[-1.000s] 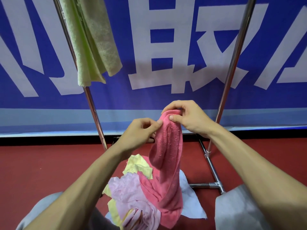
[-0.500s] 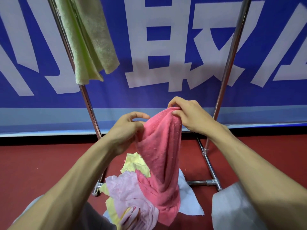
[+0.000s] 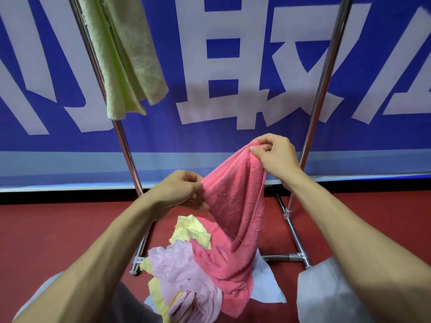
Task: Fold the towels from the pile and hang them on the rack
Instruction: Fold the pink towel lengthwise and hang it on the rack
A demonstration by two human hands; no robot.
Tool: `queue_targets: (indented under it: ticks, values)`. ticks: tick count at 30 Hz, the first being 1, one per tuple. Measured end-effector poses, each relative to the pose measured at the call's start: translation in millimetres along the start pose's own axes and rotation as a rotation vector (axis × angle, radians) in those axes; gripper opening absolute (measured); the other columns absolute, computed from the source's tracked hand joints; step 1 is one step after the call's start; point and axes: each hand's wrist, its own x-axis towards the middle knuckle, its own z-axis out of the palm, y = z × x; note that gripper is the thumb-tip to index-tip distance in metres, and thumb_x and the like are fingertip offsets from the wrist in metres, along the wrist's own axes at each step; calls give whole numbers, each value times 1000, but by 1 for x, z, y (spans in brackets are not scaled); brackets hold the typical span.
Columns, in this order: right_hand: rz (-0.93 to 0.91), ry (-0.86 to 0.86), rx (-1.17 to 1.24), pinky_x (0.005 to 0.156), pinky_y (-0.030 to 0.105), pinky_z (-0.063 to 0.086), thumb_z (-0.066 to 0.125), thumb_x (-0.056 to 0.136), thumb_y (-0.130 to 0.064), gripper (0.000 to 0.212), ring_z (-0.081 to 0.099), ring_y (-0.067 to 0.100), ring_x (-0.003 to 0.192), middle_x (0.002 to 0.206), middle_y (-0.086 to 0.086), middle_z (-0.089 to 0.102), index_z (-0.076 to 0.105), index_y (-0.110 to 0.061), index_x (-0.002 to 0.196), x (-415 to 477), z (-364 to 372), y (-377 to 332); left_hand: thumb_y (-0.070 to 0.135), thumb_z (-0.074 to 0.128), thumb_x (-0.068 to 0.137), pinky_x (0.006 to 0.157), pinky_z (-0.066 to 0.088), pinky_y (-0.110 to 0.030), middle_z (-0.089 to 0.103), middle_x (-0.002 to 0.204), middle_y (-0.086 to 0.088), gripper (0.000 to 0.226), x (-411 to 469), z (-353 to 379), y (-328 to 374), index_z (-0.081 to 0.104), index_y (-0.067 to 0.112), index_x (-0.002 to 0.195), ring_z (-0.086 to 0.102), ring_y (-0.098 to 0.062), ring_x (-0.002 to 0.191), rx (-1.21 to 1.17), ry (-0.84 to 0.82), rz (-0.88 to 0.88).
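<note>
**Towel Two in Hand: Unfolded, Not Yet Hung**

Status: one green towel (image 3: 126, 59) already draped over the rack (image 3: 323, 89), far left, near the left upright. Second item, a pink towel (image 3: 235, 206), lifted out of the pile (image 3: 184, 276) but not folded.

Hand state:
- Right hand (image 3: 275, 157): pinched shut on the top corner of the pink towel, thumb against fingertips, held highest in the scene, just beside the right upright.
- Left hand (image 3: 179, 192): pinched on a lower edge of the same towel, down and to the left, fingers curled into the cloth.

Towel position: stretched slantwise between the hands, centre of view, in front of the rack. Lower end trailing down onto the pile, touching it. No crease or doubled layer visible; cloth bunched lengthwise.

Remaining in the pile, on the red floor (image 3: 46, 241) near the rack base: yellow, pale pink and white cloths, tangled; exact count not determinable.

Progress estimate: early. One hung, one in hand, several left.

Likely next requirement: clearing the tail off the pile, locating a second corner, spreading the edge flat before folding. Risk: dragging neighbouring cloths up with the tail.
</note>
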Motion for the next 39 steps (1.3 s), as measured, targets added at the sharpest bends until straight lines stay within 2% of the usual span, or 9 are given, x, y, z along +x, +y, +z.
queue_targets:
  ticks: [3, 6, 8, 10, 15, 18, 23, 30, 39]
  values:
    - [37, 8, 23, 91, 36, 51, 67, 86, -24, 12, 66, 13, 93, 93, -1, 73, 73, -19, 96, 2, 1, 3, -7, 36, 91, 59, 60, -28, 66, 71, -25, 20, -1, -1, 6, 52, 1, 82, 72, -30, 63, -224, 62, -36]
    - [31, 6, 45, 93, 35, 52, 68, 85, -24, 14, 66, 11, 94, 95, -2, 73, 73, -17, 96, 2, 2, 2, -5, 40, 91, 66, 60, -32, 63, 65, -19, 17, 0, -2, 9, 52, 2, 82, 70, -27, 57, -329, 172, 12]
    - [44, 6, 90, 91, 36, 53, 71, 83, -23, 8, 67, 11, 90, 90, -1, 73, 72, -19, 90, 3, 2, 3, 5, 60, 90, 72, 59, -33, 60, 61, -10, 4, 0, -5, 9, 56, 4, 87, 67, -20, 54, -293, 203, 78]
    - [69, -3, 147, 87, 40, 56, 74, 80, -24, 5, 69, 14, 87, 86, 0, 73, 70, -24, 83, 4, 2, 5, 13, 80, 73, 74, 60, -35, 62, 69, -9, 29, 1, -8, 3, 60, 5, 93, 65, -17, 57, -133, 261, 138]
    - [67, -36, 126, 79, 35, 58, 76, 78, -30, 16, 70, 13, 81, 80, -1, 73, 73, -17, 88, 5, -1, 5, 25, 88, 62, 38, 41, -14, 63, 52, -2, 37, -1, -15, 3, 61, 4, 78, 56, -5, 37, 272, 495, 242]
    - [-53, -66, -145, 73, 25, 47, 69, 83, -39, 22, 65, 10, 75, 66, -4, 68, 70, -17, 81, -1, -2, 0, 26, 82, 71, 34, 38, -13, 59, 42, 4, 30, -1, -25, 2, 63, 4, 77, 54, -5, 32, 302, 539, 267]
    - [-75, -123, -104, 78, 32, 54, 68, 83, -41, 23, 68, 10, 68, 64, -3, 70, 66, -19, 75, -7, 3, -4, 19, 73, 82, 38, 38, -10, 67, 55, -2, 15, -3, -34, -2, 66, 7, 78, 60, -6, 37, 329, 562, 298]
    - [-79, -265, 59, 64, 28, 56, 69, 84, -21, 5, 65, 11, 61, 71, 2, 71, 74, -22, 83, -5, 10, -1, 20, 73, 82, 70, 49, -23, 72, 76, 3, 6, 6, -41, -11, 75, 16, 85, 65, -2, 70, 283, 511, 334]
    - [5, -98, 328, 58, 17, 50, 79, 76, -18, 11, 63, 7, 66, 75, 2, 71, 75, -12, 84, 3, 0, -3, 11, 70, 83, 71, 53, -20, 68, 75, -3, 6, 6, -37, -5, 72, 16, 81, 62, -11, 71, -139, 460, 306]
